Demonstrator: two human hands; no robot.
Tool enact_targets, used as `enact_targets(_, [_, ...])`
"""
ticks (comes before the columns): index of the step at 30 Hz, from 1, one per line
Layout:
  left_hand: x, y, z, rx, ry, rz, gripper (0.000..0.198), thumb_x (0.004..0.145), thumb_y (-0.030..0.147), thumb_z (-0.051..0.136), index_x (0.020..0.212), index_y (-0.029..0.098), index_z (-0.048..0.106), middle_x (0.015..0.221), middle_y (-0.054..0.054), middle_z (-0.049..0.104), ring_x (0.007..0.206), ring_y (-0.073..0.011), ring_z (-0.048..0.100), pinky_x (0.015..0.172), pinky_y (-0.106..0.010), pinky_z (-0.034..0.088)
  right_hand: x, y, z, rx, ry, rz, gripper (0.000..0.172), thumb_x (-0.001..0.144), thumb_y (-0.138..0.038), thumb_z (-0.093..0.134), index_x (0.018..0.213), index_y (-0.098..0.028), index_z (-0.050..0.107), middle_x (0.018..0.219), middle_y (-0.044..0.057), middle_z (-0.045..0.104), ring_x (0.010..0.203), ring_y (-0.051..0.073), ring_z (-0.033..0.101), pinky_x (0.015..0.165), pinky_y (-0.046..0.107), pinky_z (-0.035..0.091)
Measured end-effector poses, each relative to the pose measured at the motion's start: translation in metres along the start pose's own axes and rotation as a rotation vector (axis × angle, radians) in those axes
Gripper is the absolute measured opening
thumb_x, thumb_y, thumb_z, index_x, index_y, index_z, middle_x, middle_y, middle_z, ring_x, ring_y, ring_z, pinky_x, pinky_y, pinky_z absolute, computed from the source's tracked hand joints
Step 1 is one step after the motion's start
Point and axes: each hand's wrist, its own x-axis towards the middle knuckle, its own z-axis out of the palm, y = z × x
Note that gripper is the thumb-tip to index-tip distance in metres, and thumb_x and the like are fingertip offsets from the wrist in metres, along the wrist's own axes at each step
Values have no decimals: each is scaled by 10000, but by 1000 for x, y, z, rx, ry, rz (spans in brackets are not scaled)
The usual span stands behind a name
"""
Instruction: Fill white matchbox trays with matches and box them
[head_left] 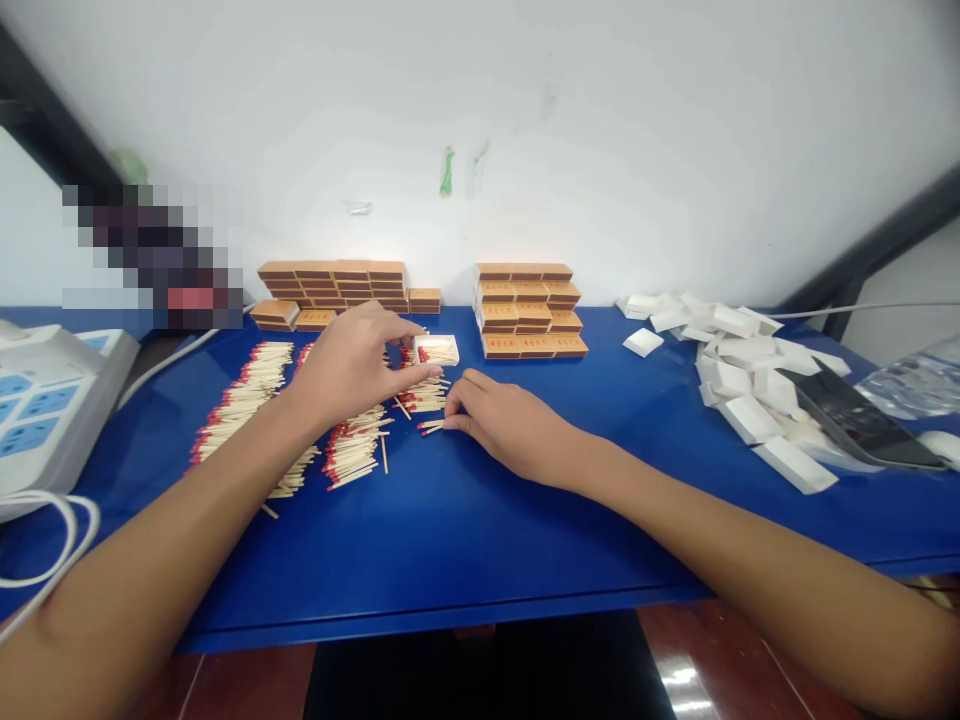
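Our left arm slants forward; the left hand [356,355], back uppermost over piles of matches [247,400], grips a small white tray [444,341] of matches between thumb and fingers. To its right, our right hand [517,425], forearm slanting inward, pinches a few loose sticks [431,427] near the tray.

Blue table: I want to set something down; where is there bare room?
On the blue table, bare: front, between left forearm and right forearm; beyond it, between right matchbox stack and white trays. Crowded: left, with matches and power strip; right, with trays and phone.
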Motion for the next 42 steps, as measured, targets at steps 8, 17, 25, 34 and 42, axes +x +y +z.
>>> enact_targets(8, [-1,-2,2,-12,9,4,405,901,529,782,1137,202,809,970,-83,816,954,-301,730,851,-428,544,-4,7,-12,85,71,-22,105,1113,-227,505,1063,-199,593,1162,75,637,918,194,623,788,324,429])
enact_targets(17, [-2,3,4,11,-11,19,428,919,568,772,1120,192,811,931,-76,812,900,-283,712,785,-396,510,-2,25,-29,24,241,-30,98,1096,-235,512,1058,-185,588,1106,94,624,896,208,574,801,332,415])
enact_targets(25, [-4,13,9,-12,-44,69,347,912,528,811,1023,200,811,803,-40,749,791,-238,651,731,-360,452,-1,30,-32,-37,290,-13,102,1097,-244,514,1046,-184,579,1106,102,626,868,210,573,785,338,421])
enact_targets(34, [-5,31,6,-131,-69,39,326,879,468,856,1061,199,822,869,-41,781,840,-239,682,729,-342,464,0,29,-27,-34,263,-11,98,1090,-238,515,1045,-187,586,1104,98,622,899,220,592,750,333,406])
enact_targets(42, [-3,20,2,-108,38,5,366,891,530,828,1071,211,822,928,-41,813,874,-241,718,783,-357,501,-1,26,-22,72,429,-93,99,1085,-268,541,1056,-188,592,985,49,622,784,172,530,706,312,358])
